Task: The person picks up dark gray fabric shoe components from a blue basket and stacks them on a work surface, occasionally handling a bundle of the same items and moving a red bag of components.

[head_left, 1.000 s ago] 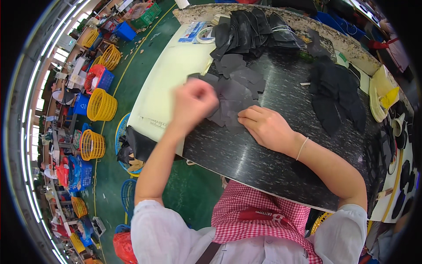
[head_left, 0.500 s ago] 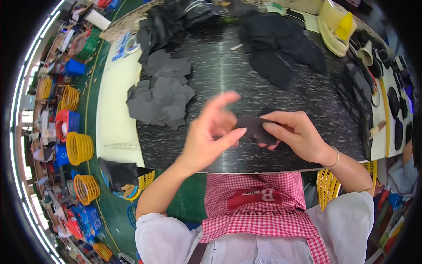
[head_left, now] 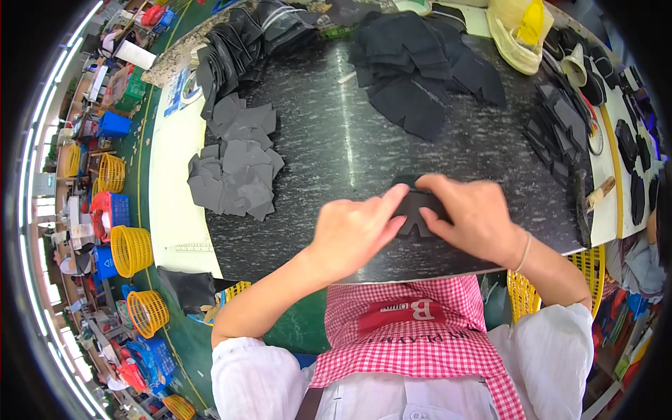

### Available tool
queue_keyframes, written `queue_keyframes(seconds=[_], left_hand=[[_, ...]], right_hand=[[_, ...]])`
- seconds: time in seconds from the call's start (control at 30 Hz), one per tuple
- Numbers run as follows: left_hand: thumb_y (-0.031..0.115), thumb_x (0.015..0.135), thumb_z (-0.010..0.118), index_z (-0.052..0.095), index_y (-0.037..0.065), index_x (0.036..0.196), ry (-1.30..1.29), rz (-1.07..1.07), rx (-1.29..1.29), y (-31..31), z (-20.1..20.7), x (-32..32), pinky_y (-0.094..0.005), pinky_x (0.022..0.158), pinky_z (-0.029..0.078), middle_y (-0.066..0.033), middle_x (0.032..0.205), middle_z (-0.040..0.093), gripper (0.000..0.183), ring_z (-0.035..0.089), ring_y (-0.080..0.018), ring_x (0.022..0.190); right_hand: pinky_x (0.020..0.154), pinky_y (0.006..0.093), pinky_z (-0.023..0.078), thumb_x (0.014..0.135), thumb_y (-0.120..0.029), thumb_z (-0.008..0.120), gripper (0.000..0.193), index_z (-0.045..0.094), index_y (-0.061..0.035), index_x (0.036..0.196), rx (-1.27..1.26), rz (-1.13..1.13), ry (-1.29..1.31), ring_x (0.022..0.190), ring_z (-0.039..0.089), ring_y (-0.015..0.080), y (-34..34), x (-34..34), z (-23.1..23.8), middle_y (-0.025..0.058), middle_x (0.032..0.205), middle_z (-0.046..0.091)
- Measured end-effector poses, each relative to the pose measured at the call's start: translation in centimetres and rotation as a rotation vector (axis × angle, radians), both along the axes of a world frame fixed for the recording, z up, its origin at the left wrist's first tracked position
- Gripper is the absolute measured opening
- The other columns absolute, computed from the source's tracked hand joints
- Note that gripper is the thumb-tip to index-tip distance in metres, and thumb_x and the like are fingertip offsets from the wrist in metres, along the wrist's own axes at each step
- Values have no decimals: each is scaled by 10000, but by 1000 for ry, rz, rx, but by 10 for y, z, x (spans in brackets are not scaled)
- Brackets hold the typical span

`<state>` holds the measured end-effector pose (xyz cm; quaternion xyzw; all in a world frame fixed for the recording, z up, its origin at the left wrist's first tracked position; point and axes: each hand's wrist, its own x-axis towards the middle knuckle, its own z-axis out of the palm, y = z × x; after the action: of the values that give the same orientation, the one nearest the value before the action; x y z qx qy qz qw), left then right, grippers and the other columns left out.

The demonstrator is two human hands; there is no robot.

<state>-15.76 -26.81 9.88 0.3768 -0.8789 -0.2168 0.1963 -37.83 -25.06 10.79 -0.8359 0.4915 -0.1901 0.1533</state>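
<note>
A small black cut piece [head_left: 418,225] of sheet material, with a notch in its lower edge, is held low over the near part of the dark worktable [head_left: 315,161]. My left hand [head_left: 353,229] pinches its left side between thumb and forefinger. At its right side my right hand [head_left: 467,213] grips it, thumb on the face and fingers over the top edge. To the left lies a heap of grey-black cut pieces [head_left: 241,175]. A pile of larger black pieces [head_left: 406,91] sits at the far middle.
Black bundled strips [head_left: 234,52] stand at the far left. More black pieces [head_left: 560,126] lie by the right edge, near a brush [head_left: 600,192]. A pale bag-lined container [head_left: 514,42] stands far right. Yellow baskets [head_left: 523,294] are below the table's right side.
My left hand, spread and blurred before, has come in and closed on the left side of the black piece. The piece is turned so that its notch faces me.
</note>
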Motion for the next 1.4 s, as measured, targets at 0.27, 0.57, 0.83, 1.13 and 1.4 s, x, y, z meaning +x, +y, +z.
queue_keyframes(seconds=[0.27,0.57,0.83,1.13,1.4], left_hand=[[67,766,701,615,27,982,208,-57,-236,-21,3,-2,-366,757,502,-111,983,615,236,610,-286,894],[154,835,631,502,-36,1240,190,-141,-113,-72,-24,-38,-396,996,432,-195,1219,543,465,518,-334,1162],[138,817,659,563,28,1159,351,-106,-408,-72,-19,8,-409,946,447,-155,1167,570,372,556,-337,1094],[182,697,759,580,46,869,-120,507,-462,-16,-9,113,-385,750,444,-77,901,575,283,555,-276,847],[49,877,642,670,-2,919,1111,746,111,3,48,157,-215,737,460,11,852,654,71,585,-44,789]], right_hand=[[869,351,524,753,-14,612,362,604,-32,1114,-419,108,44,1033,635,279,-76,-16,-20,142,1108,642],[833,263,504,885,-22,596,244,661,7,1118,-229,-383,-515,916,644,116,-67,-19,30,94,1029,703],[843,399,525,725,30,651,263,655,-7,985,-162,445,2,1026,617,327,19,-4,15,184,1122,614],[903,383,462,783,-8,633,369,551,36,1140,-165,560,-294,1090,532,327,-79,124,1,164,1243,518],[868,369,483,860,-41,579,295,571,42,1143,-57,547,-271,980,578,311,-110,138,-17,160,1138,565]])
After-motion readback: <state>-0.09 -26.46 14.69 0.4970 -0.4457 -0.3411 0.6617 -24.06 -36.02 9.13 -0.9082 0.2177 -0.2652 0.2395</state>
